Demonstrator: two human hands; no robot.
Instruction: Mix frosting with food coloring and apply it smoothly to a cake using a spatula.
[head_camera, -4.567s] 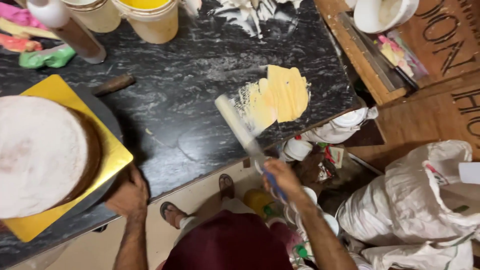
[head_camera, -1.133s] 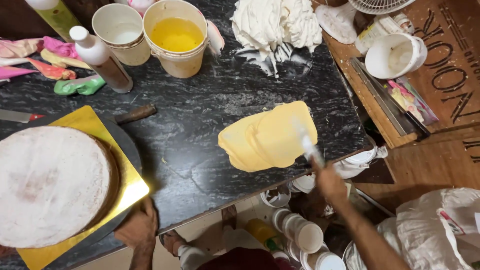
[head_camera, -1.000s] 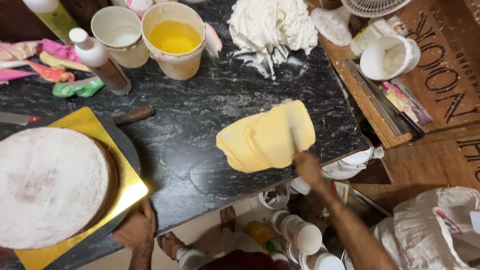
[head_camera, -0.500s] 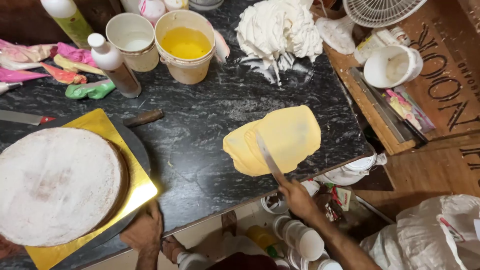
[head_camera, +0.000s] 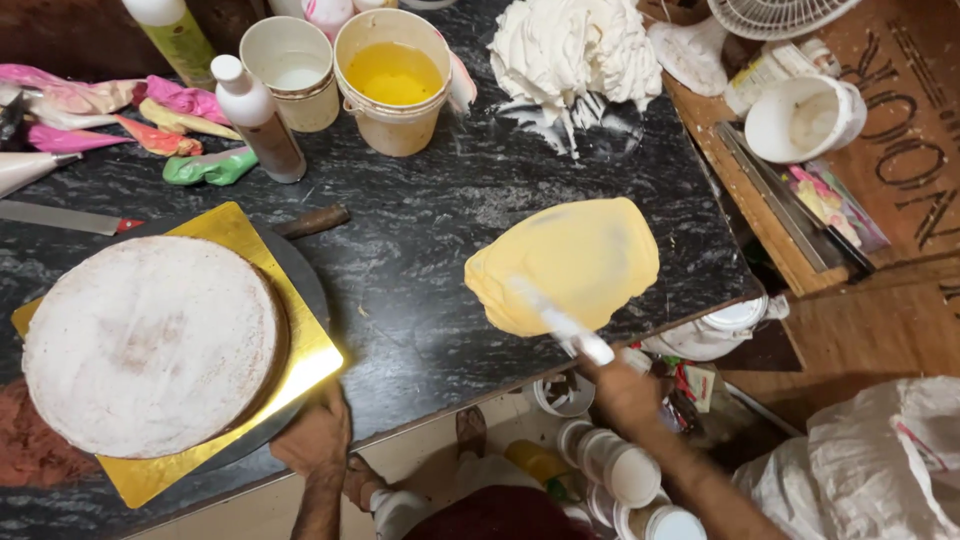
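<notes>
My right hand (head_camera: 625, 392) grips the handle of a long flat spatula (head_camera: 560, 322), blurred with motion. Its blade lies across a patch of yellow cream (head_camera: 565, 262) spread on the black marbled counter (head_camera: 420, 250). My left hand (head_camera: 315, 440) rests at the counter's near edge, fingers on the corner of a gold square board (head_camera: 300, 345). On that board sits a round cake (head_camera: 148, 340) coated in white cream, with a dark turntable (head_camera: 305, 285) under it.
At the back stand a tub of yellow liquid (head_camera: 393, 78), a white cup (head_camera: 292, 70), two bottles (head_camera: 255, 118), coloured piping bags (head_camera: 150, 110) and a heap of white cream (head_camera: 570, 50). A knife (head_camera: 60, 215) lies at left. Containers (head_camera: 620, 470) sit below the edge.
The yellow cream has been gathered from a thin smear into a thick rounded patch. My right hand has moved the spatula back and forth over it. The left hand stays at the board.
</notes>
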